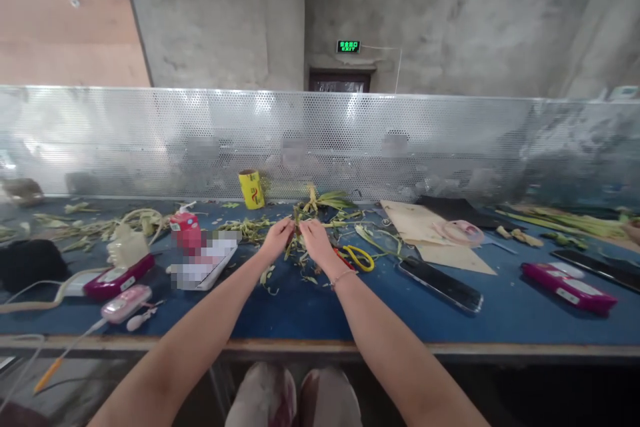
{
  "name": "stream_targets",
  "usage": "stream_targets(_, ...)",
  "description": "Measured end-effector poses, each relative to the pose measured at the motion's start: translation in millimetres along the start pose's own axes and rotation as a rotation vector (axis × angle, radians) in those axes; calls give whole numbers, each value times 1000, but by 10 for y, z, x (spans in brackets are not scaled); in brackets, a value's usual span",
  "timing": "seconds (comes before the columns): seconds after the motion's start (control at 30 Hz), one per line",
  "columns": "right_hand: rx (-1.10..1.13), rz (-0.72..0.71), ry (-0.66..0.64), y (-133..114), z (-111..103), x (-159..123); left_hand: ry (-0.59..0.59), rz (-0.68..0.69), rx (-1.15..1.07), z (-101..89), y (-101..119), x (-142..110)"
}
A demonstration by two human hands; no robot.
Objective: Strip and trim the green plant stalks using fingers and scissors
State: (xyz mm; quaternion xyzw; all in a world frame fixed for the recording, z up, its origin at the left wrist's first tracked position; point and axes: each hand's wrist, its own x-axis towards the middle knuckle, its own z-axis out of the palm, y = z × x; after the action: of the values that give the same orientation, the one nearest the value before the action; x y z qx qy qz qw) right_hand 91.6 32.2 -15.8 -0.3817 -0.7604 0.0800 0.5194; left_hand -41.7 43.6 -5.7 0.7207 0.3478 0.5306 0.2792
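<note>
My left hand [279,239] and my right hand [317,241] meet over the middle of the blue table [310,320], fingers closed and fingertips nearly touching. Between them they pinch a thin green plant strip [296,215], mostly hidden by the fingers. Loose plant scraps [267,277] lie beneath and around both hands. Just beyond them is a pale yellow-green plant tuft [313,199] with a longer green leaf. Close to my right wrist lie scissors [361,257] with yellow and red on the handles.
Left are a white device [220,263], a pink-red bottle [186,230] and purple power banks [120,277]. A yellow can-like cylinder [251,189] stands by the perforated metal screen [345,140]. Right lie a phone [441,285], brown cardboard [413,220] and another purple device [569,288].
</note>
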Motion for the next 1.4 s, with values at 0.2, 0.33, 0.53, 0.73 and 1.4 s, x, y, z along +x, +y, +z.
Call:
stream_targets(0.2,-45,33,18,1,37,17,0,-11,-61,21,17,23)
stream_targets(0.33,-57,-10,33,-45,30,12,41,-27,-79,20,52,20)
stream_targets(0.53,-10,-25,10,-102,79,6,171,-26,28,3,74,92)
stream_targets(0.73,6,-45,-7,-130,116,40,215,27,55,17,115,72)
stream_targets(1.4,-11,-249,-83,-89,146,-21,294,-197,-253,114,7,38)
